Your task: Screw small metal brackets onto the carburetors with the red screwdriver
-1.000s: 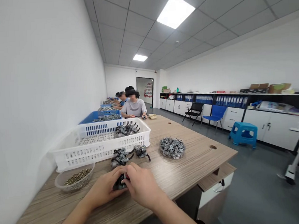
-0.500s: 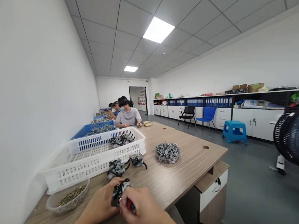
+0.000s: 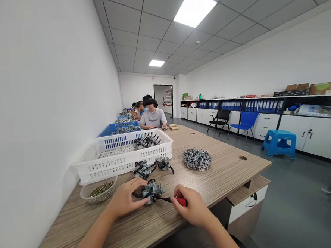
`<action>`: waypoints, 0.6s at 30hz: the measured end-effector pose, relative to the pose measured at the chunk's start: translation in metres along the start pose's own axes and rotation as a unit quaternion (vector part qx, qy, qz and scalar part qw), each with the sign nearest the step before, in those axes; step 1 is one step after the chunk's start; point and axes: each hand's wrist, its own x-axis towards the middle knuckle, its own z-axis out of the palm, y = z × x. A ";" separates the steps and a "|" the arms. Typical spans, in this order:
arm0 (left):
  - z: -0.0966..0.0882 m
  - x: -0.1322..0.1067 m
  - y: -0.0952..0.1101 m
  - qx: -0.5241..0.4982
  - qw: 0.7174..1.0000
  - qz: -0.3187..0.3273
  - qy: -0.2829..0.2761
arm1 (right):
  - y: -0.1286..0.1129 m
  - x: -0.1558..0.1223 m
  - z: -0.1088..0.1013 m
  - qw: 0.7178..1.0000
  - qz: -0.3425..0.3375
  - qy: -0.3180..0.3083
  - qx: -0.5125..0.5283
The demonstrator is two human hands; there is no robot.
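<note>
On the wooden table a grey metal carburetor [image 3: 152, 190] with a black hose is held by my left hand [image 3: 127, 197], fingers on its upper side and thumb low on its near side. My right hand [image 3: 193, 205] grips a screwdriver [image 3: 182, 201] with a red and black handle. Its dark shaft points left, and the tip meets the lower right side of the carburetor. Just behind lie two more carburetors, one at the left [image 3: 142, 169] and one at the right [image 3: 164, 163]. My palm and fingers hide part of the held one.
A white plastic crate [image 3: 123, 162] with several carburetors stands behind. A clear bowl of small brass-coloured parts [image 3: 101, 189] is at the left, a round dish of grey metal parts [image 3: 197, 160] at the right. A co-worker [image 3: 153, 117] sits farther down the table.
The carburetor has gone from raised and tilted in my hands down to the tabletop. My right hand has drawn right, showing the screwdriver's shaft. The camera view has turned left.
</note>
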 end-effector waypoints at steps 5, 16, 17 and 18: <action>0.005 0.000 -0.004 -0.046 0.998 -0.023 0.030 | 0.020 -0.014 0.011 1.000 0.007 -0.024 0.014; 0.005 0.003 -0.004 -0.111 0.992 -0.047 0.036 | 0.020 -0.021 0.012 0.996 0.016 -0.084 0.030; 0.004 0.003 -0.005 -0.121 0.991 -0.044 0.032 | 0.019 -0.021 0.013 0.996 0.021 -0.088 0.025; 0.003 0.003 -0.006 -0.131 0.990 -0.042 0.028 | 0.017 -0.021 0.013 0.996 0.026 -0.089 0.017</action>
